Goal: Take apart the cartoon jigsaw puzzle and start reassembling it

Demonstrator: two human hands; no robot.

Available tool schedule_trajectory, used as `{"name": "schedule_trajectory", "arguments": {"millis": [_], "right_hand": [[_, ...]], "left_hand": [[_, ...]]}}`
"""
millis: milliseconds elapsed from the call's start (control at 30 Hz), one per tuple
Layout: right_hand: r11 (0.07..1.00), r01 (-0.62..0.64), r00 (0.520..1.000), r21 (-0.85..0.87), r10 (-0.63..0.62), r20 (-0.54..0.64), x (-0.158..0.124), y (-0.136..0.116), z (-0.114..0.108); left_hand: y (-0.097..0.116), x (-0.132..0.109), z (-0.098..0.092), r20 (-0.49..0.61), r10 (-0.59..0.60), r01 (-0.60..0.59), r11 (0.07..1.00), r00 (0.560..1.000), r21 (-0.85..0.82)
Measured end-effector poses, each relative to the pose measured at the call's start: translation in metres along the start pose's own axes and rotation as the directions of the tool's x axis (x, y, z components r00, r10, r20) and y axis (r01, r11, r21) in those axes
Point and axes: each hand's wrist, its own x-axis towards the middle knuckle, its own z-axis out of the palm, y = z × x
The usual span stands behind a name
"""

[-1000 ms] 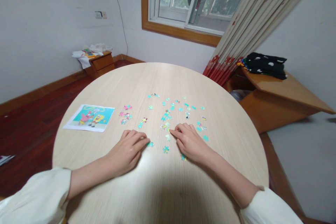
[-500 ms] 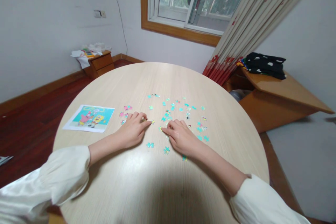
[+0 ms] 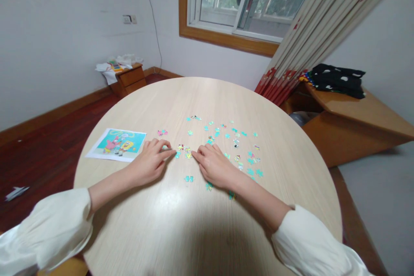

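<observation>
My left hand (image 3: 150, 161) rests on the table left of a small group of jigsaw pieces. Its fingers are bent, a gap shows between thumb and forefinger, and one fingertip touches a teal jigsaw piece (image 3: 177, 155). From the other side my right hand (image 3: 215, 166) has its fingers curled together, the tips at the edge of a yellow jigsaw piece (image 3: 188, 155). Just above lies a dark-and-yellow jigsaw piece (image 3: 180, 147), close against the yellow one. Whether these pieces interlock I cannot tell. Two joined teal jigsaw pieces (image 3: 189, 179) lie nearer to me.
A printed cartoon picture (image 3: 118, 144) lies at the left of the round wooden table (image 3: 155, 233). Several loose pieces (image 3: 250, 171) are scattered to the right and behind my hands. Pink pieces (image 3: 162, 132) lie beyond my left hand. A wooden cabinet (image 3: 352, 129) stands at the right.
Both hands have shifted left and come to either side of the small group. The yellow piece has moved left with my right hand, up to the other pieces. The view has turned slightly left.
</observation>
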Motion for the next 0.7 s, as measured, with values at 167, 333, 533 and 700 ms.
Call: {"name": "schedule_trajectory", "arguments": {"millis": [167, 333, 533, 700], "right_hand": [[1.000, 0.005, 1.000, -0.017, -0.005, -0.007, 0.006, 0.000, 0.007], [1.000, 0.009, 1.000, -0.014, -0.009, -0.001, 0.013, -0.001, 0.009], [1.000, -0.010, 0.999, 0.012, 0.011, -0.046, -0.005, 0.006, -0.002], [0.996, -0.071, 0.992, 0.044, 0.076, -0.103, -0.042, 0.020, -0.001]], "left_hand": [[0.012, -0.008, 0.006, 0.014, 0.024, -0.024, 1.000, 1.000, 0.009], [0.019, -0.017, 0.007, 0.016, 0.038, -0.037, 0.999, 0.999, -0.028], [0.030, -0.027, 0.007, 0.014, 0.086, -0.083, 0.987, 0.996, -0.140], [0.038, -0.028, 0.003, 0.055, 0.151, -0.135, 0.965, 0.987, -0.224]]}}
